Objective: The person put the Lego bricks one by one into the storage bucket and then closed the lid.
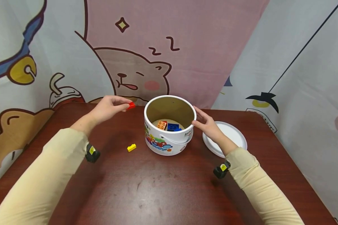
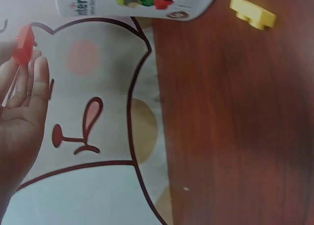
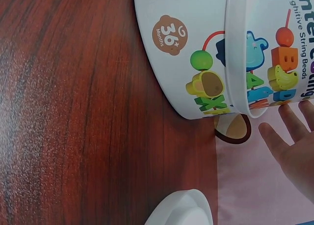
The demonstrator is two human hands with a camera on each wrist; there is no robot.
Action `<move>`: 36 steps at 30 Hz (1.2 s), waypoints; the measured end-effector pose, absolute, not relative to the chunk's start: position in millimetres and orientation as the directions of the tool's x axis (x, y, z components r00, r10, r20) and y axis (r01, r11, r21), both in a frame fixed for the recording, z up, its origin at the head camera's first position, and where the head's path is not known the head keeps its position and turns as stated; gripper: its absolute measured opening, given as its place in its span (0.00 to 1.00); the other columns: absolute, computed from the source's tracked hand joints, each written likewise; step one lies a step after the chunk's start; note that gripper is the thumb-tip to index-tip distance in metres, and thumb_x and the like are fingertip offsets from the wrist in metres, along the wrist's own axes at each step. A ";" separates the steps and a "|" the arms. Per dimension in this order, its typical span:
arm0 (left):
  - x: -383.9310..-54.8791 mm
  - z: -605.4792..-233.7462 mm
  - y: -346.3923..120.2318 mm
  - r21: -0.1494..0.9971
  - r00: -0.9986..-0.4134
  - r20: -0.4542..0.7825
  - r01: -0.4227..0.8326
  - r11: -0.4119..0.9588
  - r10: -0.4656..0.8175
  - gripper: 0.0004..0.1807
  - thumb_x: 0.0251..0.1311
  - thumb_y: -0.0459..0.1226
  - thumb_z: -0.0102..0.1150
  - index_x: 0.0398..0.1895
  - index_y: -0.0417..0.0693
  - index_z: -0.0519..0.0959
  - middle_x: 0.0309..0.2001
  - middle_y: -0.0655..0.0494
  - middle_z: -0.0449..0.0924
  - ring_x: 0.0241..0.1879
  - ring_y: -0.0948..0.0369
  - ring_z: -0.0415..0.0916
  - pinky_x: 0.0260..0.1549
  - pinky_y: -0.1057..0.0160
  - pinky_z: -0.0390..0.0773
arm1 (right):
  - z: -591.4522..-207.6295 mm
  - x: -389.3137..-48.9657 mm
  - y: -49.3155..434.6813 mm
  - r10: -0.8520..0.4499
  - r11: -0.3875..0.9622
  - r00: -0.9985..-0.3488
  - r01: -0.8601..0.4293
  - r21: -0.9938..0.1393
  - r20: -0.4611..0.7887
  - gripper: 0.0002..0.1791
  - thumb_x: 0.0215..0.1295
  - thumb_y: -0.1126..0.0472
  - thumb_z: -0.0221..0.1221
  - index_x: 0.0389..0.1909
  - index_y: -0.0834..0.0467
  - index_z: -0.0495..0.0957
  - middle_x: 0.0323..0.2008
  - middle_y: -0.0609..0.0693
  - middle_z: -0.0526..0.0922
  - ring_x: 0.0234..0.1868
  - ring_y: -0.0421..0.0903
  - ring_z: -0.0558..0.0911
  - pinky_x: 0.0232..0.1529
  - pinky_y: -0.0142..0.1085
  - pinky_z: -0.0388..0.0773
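Between thumb and fingers, my left hand (image 1: pixel 108 107) pinches a red toy brick (image 1: pixel 131 106), held in the air left of a white bucket (image 1: pixel 169 142). In the left wrist view the same red brick (image 2: pixel 24 44) shows at the fingertips. My right hand (image 1: pixel 207 125) rests against the bucket's right rim with its fingers fairly straight. Inside the open bucket lie an orange brick (image 1: pixel 161 125), blue bricks (image 1: pixel 173 127) and a bit of red. On the table, left of the bucket, sits a yellow brick (image 1: pixel 131 147).
A round white lid (image 1: pixel 233 137) lies on the brown table (image 1: pixel 146 187) to the right of the bucket, partly behind my right forearm. The bucket's white handle (image 3: pixel 236 53) hangs down its side. A cartoon-printed cloth (image 1: pixel 197 56) stands behind the table.
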State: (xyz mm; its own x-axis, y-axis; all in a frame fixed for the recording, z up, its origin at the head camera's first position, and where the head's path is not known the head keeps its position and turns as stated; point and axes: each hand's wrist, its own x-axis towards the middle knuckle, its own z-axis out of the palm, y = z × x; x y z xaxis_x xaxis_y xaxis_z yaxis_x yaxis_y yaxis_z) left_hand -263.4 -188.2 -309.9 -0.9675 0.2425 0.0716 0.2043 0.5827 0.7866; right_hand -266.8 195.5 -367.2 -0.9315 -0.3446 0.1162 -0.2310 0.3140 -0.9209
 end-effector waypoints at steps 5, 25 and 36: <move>-266.2 -301.5 -176.7 0.793 -0.964 0.084 0.217 0.570 0.251 0.18 0.63 0.40 0.55 0.54 0.43 0.77 0.45 0.44 0.82 0.42 0.56 0.78 0.46 0.58 0.74 | -367.8 -266.8 196.4 -0.344 0.312 -0.932 -0.227 -0.922 0.113 0.36 0.66 0.65 0.55 0.72 0.57 0.52 0.70 0.60 0.58 0.69 0.58 0.61 0.64 0.52 0.62; -277.5 -286.7 -117.0 0.819 -0.927 0.113 0.290 0.495 0.357 0.15 0.62 0.38 0.57 0.49 0.42 0.80 0.47 0.45 0.81 0.43 0.54 0.79 0.47 0.58 0.77 | -368.4 -267.8 196.6 -0.354 0.292 -0.928 -0.231 -0.928 0.120 0.35 0.66 0.66 0.54 0.72 0.57 0.52 0.70 0.60 0.58 0.69 0.60 0.61 0.63 0.52 0.63; -282.2 -289.5 -88.6 0.828 -0.890 0.083 0.312 0.466 0.448 0.15 0.61 0.36 0.57 0.50 0.39 0.79 0.48 0.43 0.81 0.43 0.55 0.80 0.48 0.60 0.78 | -369.2 -267.7 197.1 -0.354 0.303 -0.927 -0.236 -0.923 0.121 0.36 0.65 0.62 0.56 0.72 0.55 0.53 0.70 0.59 0.58 0.69 0.58 0.62 0.63 0.52 0.63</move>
State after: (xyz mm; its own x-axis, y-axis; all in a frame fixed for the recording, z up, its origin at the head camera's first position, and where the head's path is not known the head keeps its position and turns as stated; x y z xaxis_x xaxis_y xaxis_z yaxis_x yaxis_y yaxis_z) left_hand -282.2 -88.6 -289.5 -0.8901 0.4481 0.0831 0.3120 0.4665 0.8277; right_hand -267.7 197.1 -369.2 -0.9274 -0.3538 0.1213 -0.2362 0.3027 -0.9234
